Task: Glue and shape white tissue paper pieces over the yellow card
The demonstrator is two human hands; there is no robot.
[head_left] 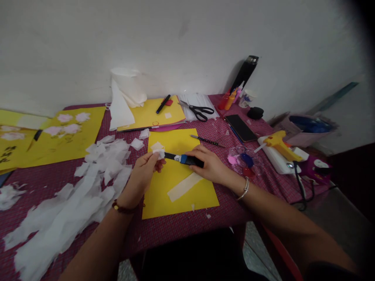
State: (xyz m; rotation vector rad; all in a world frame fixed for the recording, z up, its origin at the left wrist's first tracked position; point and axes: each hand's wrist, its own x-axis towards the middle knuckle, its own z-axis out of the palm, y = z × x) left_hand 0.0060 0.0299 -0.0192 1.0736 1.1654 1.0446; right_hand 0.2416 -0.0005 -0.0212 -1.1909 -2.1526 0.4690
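My left hand (144, 171) pinches a small piece of white tissue paper (159, 152) over the far end of a flat black tool with a blue collar (184, 159). My right hand (211, 166) is closed around the tool's thick black end; its exact kind is unclear. Both hands are above a yellow sheet of paper (178, 207). On that sheet lie a pale strip (183, 188) and a thin black brush (208, 141), which reaches past its right edge. Beside my left hand spreads a heap of torn white tissue (96, 183).
Scissors (197, 109), a black pen (163, 104) and a paper roll (129, 86) lie at the back. To the right are a phone (240, 127), a paint palette (244, 159), a yellow glue gun (279, 145) and a black flask (245, 72). Yellow sheets with pink paper flowers (70, 128) lie left.
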